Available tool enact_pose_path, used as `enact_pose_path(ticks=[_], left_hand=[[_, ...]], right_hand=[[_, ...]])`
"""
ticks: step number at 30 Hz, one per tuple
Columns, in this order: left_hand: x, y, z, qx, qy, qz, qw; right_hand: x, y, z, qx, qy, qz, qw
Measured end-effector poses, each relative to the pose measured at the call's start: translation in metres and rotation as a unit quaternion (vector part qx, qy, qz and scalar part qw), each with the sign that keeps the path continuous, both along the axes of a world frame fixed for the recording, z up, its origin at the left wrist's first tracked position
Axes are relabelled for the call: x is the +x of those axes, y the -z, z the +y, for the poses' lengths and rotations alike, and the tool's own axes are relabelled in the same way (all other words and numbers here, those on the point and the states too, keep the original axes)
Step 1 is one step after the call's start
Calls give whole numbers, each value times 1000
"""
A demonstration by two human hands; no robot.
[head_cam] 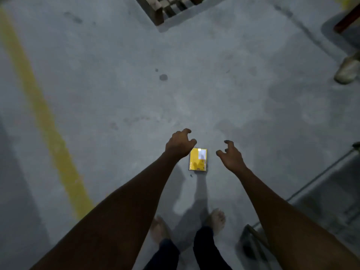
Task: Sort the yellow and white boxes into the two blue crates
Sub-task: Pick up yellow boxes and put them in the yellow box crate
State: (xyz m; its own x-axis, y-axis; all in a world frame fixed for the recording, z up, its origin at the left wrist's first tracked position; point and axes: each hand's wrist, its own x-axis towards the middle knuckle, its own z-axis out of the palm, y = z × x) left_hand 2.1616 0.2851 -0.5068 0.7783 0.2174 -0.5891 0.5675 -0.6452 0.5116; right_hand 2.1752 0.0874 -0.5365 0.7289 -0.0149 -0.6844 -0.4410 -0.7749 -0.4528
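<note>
Reaching down over the concrete floor (194,84), I had both arms stretched toward a single yellow box (198,159) that lay flat just ahead of my bare feet (216,218). My left hand (180,143) hovered by its far left corner, and my right hand (230,154) was a little apart on the other side. Both held nothing, their fingers spread and loosely hooked, and neither seemed to touch the box.

I judged the job unfinished, since this box at least was not yet sorted. It needed picking up and carrying to whichever crate took the yellow ones. Neither blue crate was in view, nor any white box, so I could not tell how many were already done.

A wooden pallet (161,10) sat at the far edge, a yellow painted line (39,106) ran along my left, and someone's pale shoe (346,72) stood off to the right.
</note>
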Motion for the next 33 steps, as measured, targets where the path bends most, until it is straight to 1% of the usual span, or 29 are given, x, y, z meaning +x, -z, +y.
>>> enact_pose_path(ticks=[2, 5, 8, 10, 12, 14, 16, 18, 20, 22, 24, 28, 30, 31, 32, 33], left_hand=[[6, 78, -3, 1, -28, 23, 999], [3, 192, -12, -25, -91, 72, 993], [-6, 286, -33, -65, -110, 117, 985], [-13, 329, -47, -88, -142, 145, 975], [-17, 361, -59, -112, -187, 161, 963], [-23, 381, -68, -141, -227, 176, 948], [-26, 394, -72, -167, -246, 188, 936], [-26, 396, -74, -182, -256, 192, 930], [-23, 391, -68, -169, -241, 186, 937], [-19, 377, -58, -148, -234, 155, 948], [-13, 345, -50, -145, -234, 105, 956], [-5, 253, -37, -115, -177, 51, 976], [-5, 192, -28, -103, -186, 35, 977], [-7, 158, -21, -95, -189, 21, 977], [-11, 126, -13, -89, -194, 10, 977], [-15, 92, -4, -86, -204, -4, 975]], right_hand=[[4, 76, 2, 11, 45, 23, 999], [-1, 182, 7, 19, 106, 63, 992], [-14, 271, 10, 24, 142, 99, 985], [-22, 317, 11, 21, 153, 97, 983], [-26, 347, 14, 28, 166, 90, 982], [-31, 361, 22, 65, 185, 98, 976], [-34, 379, 23, 102, 201, 104, 969], [-35, 396, 21, 125, 224, 104, 961], [-33, 374, 28, 102, 228, 109, 962], [-30, 361, 32, 73, 210, 100, 970], [-32, 336, 39, 80, 198, 108, 971], [-39, 256, 59, 144, 265, 132, 944], [-45, 194, 67, 164, 272, 119, 941], [-48, 162, 70, 176, 259, 100, 944], [-50, 129, 74, 185, 223, 75, 954], [-53, 93, 78, 174, 165, 41, 970]])
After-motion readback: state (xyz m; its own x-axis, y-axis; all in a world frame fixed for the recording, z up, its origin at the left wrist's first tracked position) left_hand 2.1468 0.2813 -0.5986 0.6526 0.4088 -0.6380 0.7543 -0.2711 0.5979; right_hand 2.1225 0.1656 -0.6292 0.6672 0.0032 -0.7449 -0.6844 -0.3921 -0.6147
